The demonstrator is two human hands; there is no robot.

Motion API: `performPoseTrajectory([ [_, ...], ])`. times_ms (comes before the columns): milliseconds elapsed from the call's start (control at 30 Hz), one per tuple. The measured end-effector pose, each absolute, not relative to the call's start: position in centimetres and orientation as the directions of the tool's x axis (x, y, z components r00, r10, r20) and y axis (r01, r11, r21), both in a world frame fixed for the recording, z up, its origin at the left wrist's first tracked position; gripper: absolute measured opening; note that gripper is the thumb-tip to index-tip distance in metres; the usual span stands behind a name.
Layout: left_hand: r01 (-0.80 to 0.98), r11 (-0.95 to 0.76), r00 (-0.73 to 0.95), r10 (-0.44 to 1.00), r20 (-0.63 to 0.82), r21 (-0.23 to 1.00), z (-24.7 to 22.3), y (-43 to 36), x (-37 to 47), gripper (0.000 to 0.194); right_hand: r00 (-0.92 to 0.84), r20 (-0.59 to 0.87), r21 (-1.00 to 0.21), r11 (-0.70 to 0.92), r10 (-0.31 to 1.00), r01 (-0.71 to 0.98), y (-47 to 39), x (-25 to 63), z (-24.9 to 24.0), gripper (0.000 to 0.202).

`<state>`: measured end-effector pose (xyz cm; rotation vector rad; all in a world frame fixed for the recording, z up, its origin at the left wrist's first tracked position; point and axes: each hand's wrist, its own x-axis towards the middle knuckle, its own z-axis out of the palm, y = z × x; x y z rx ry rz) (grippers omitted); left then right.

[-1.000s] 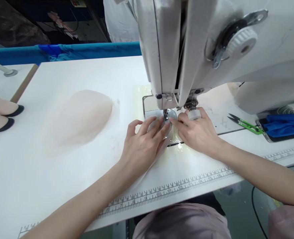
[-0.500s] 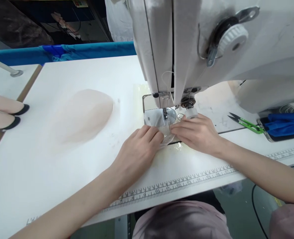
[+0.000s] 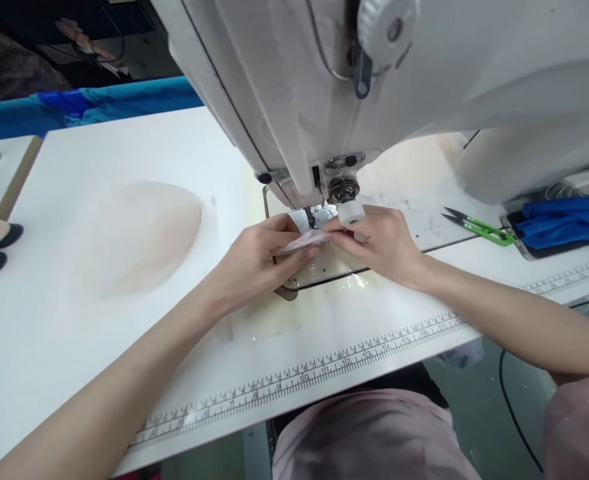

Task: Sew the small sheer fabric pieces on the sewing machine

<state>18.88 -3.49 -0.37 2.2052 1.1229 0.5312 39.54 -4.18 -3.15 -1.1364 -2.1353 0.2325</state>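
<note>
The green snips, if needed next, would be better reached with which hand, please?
Probably the right: the right hand is nearer the green snips, with the left hand farther off. Both hands have fingers at the cloth, though, so neither looks free.

Green-handled snips [image 3: 484,228] lie just beside a dark flat device [image 3: 538,252], partly covered by crumpled blue cloth [image 3: 569,220].

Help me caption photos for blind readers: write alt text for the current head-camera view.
A person's left grip and right grip hold thin pale fabric at a white sewing machine. A pale sheer piece lies on the white table to the left; green snips and blue cloth lie to the right.
</note>
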Motion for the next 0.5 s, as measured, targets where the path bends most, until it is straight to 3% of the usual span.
performPoseTrajectory([
  [133,0.549,-0.502,0.582,0.804,0.125,0.668,-1.0,-3.5,18.4,0.036,-0.388,0.523,-0.417,0.625,0.759,0.66,-4.3,39.7,-3.4,0.018],
  [233,0.536,-0.602,0.624,0.755,0.203,0.591,-1.6,-4.2,18.2,0.034,-0.458,0.552,-0.362,0.696,0.696,0.621,-4.7,39.9,-3.5,0.017],
  [300,0.548,-0.702,0.65,0.699,0.296,0.455,-2.1,-5.0,18.1,0.028,-0.533,0.568,-0.277,0.756,0.627,0.594,-5.0,40.0,-3.4,0.017],
  [400,0.579,-0.809,0.716,0.563,0.412,0.1,-2.6,-6.5,18.1,0.016,-0.618,0.598,-0.065,0.8,0.51,0.597,-5.7,40.0,-3.1,0.016],
  [500,0.595,-0.785,0.767,0.489,0.415,-0.175,-2.4,-7.7,18.1,0.026,-0.673,0.588,0.071,0.8,0.45,0.596,-6.1,39.9,-2.8,0.021],
])
